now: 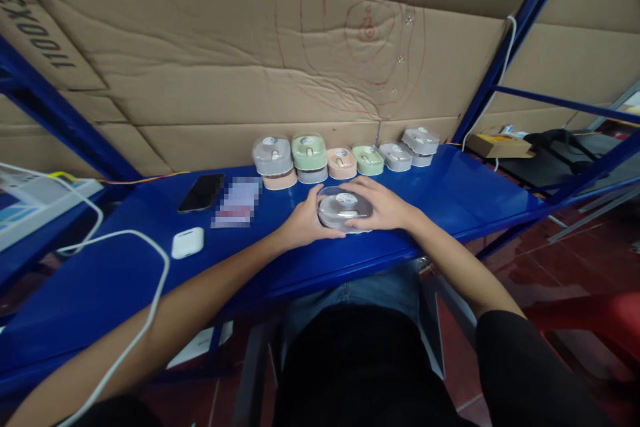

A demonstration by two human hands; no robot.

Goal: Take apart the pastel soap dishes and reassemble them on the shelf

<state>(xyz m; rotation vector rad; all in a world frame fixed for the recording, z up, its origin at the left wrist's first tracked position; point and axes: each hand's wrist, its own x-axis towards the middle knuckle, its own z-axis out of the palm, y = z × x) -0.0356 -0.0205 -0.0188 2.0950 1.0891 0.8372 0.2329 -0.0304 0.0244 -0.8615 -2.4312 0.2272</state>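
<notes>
Grey box (332,208): was near table's (463,190) front edge | left hand (305,220), right hand (384,205): clasped its opposite sides, presumably for steadiness | other boxes (309,155): stood behind, probably within easy reach

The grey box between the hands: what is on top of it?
A clear lid with a round label. The right hand covers part of its right side; that part cannot be seen.
</notes>
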